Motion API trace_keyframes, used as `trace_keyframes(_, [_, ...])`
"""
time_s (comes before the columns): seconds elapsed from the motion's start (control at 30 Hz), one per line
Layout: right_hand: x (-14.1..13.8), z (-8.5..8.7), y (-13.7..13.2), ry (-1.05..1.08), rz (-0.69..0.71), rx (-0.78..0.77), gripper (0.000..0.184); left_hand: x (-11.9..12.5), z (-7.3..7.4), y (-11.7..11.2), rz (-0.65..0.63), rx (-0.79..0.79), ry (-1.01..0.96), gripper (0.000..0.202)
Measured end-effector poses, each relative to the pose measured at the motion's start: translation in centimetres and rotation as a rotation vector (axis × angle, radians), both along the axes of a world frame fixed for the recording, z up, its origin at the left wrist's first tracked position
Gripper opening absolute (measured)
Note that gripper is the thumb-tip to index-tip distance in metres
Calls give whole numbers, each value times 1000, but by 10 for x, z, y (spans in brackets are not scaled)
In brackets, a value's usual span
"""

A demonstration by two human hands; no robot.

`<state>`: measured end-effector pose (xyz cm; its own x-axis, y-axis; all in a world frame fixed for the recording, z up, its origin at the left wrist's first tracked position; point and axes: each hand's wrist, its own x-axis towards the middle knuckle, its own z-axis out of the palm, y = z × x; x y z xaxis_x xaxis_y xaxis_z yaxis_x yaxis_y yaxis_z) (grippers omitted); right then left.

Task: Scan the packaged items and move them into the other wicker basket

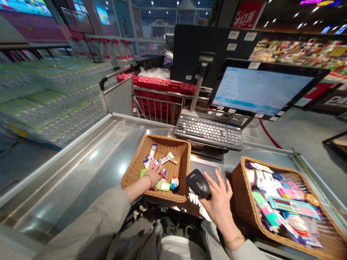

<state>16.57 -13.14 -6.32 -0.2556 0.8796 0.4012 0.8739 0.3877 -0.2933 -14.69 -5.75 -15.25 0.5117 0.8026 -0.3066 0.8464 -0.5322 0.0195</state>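
1. A small wicker basket [155, 138] is set on the bench directly under the fingers of the left hand [153, 176]. Stick sachets [150, 156], a wrapped bar [167, 158], a foil-wrapped chocolate egg [174, 182] and a green packet [163, 185] are held in it, scattered around the fingers.
2. A large wicker basket [239, 184] is placed just to the right of the right hand's fingers. It is heaped with flat, colourful packets and cards [282, 206], which are too blurred to be read.
3. The left hand is reached into the small basket, palm down, with the fingers lowered onto the sachets. Whether any item is gripped cannot be told.
4. A black handheld barcode scanner [197, 184] is held in the right hand [218, 206], pressed against the palm side, while the fingers are spread wide above it. The hand is raised just beside the small basket's right side.
5. A keyboard [208, 131] is positioned ahead of the right hand's fingers, and a monitor [260, 90] is mounted beyond it.
6. A stainless steel bench [81, 155] is extended to the left of the left hand's fingers. A metal shopping cart [159, 112] is seen beyond it.
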Motion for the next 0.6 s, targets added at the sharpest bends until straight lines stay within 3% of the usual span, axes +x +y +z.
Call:
trace_keyframes(0.13, [0,0,0,10,4,7,2,0,-3,4,-36,-68,31,52])
trace_keyframes(0.6, [6,0,1,4,-3,29,8,3,-3,2,-52,-113,-3,46])
